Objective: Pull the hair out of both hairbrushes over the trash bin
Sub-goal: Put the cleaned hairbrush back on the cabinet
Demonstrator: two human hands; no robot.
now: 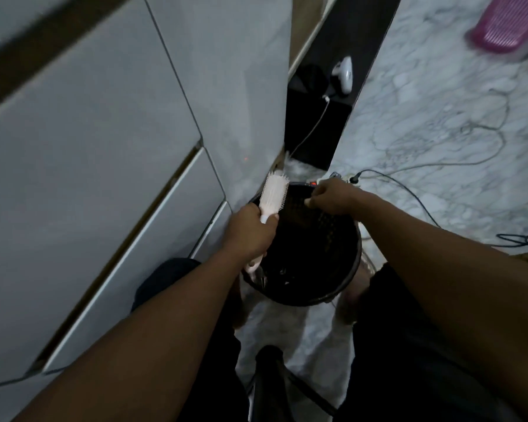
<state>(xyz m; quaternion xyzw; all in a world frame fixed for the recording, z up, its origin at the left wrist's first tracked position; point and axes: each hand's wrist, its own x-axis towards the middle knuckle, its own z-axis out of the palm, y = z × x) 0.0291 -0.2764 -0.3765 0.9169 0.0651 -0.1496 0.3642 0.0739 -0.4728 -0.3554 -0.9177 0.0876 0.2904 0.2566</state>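
Note:
A pale pink hairbrush (pixel 273 194) points up and away over the left rim of a black mesh trash bin (pixel 345 269) on the floor. My left hand (pixel 250 231) is wrapped around its handle, whose end sticks out below my fist. My right hand (pixel 333 197) hovers over the bin's far rim, fingers pinched together; whether any hair is between them is too small and dark to tell. The bristles face right, toward my right hand, a short gap away. Only one hairbrush shows.
White cabinet fronts (pixel 104 147) stand close on the left. A power strip (pixel 345 178) and several cables (pixel 439 166) lie on the marble floor behind and right of the bin. A pink basket (pixel 500 28) sits at the far right. My knees flank the bin.

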